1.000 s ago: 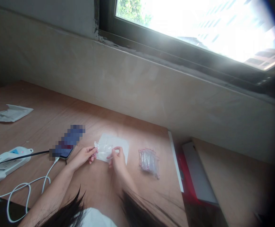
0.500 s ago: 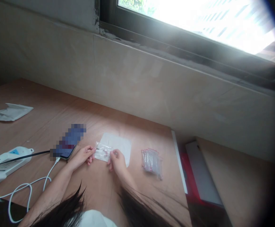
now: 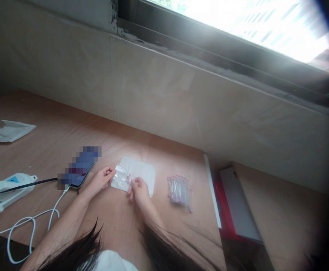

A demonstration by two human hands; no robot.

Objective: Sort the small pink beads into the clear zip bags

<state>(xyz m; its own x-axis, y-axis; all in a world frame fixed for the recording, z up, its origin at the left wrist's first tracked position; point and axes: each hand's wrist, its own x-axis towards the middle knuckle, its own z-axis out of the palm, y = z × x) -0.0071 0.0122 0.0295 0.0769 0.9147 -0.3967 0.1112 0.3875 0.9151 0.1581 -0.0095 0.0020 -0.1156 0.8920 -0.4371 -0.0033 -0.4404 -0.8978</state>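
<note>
A small clear plastic bag with reddish marks or bits on its right side is stretched between my two hands. My left hand pinches its left edge between thumb and fingers. At the right edge, my right hand grips the bag with bent fingers. Beneath the bag lies a white square sheet on the wooden table. What the reddish bits are is too small to tell. To the right of my right hand sits a stack of clear bags with red edges.
A phone with a blurred screen lies left of my left hand, a white cable plugged into it. A white power strip is at the left edge. Farther back is a crumpled white packet. A wall and window border the table.
My left hand has shifted slightly up, and the bag's left side is now raised and tilted with it. My right hand stays almost in place. The whole view has moved a little.
</note>
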